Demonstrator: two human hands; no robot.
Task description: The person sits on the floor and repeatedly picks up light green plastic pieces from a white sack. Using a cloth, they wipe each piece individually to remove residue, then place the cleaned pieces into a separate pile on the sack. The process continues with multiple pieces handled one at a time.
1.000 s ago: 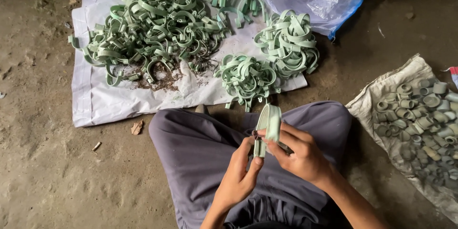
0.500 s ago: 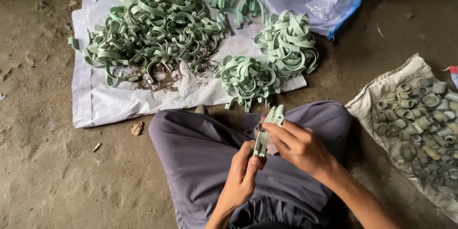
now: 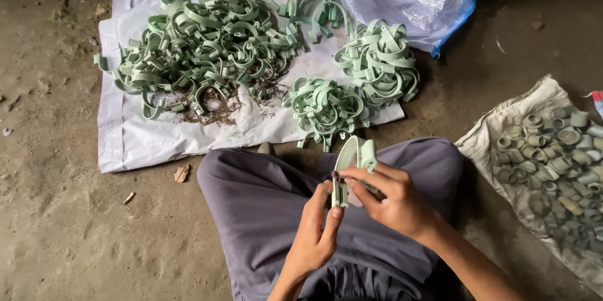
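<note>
1. Left hand (image 3: 314, 232) and right hand (image 3: 392, 200): fingers pinched shut on a green clip (image 3: 349, 166), above the lap.
2. Behind: white sheet (image 3: 135, 141) under green clip piles (image 3: 207, 37).
3. Far back: clear bag with blue edge (image 3: 414, 0).
4. Right side: grey sack (image 3: 502, 150).

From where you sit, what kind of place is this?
Probably an informal floor workshop for sorting or assembling plastic parts. A bare dirt floor serves as the workspace, heaps of pale green curved plastic clips lie on a white woven sheet, and small green plastic rings cover a grey sack.
</note>
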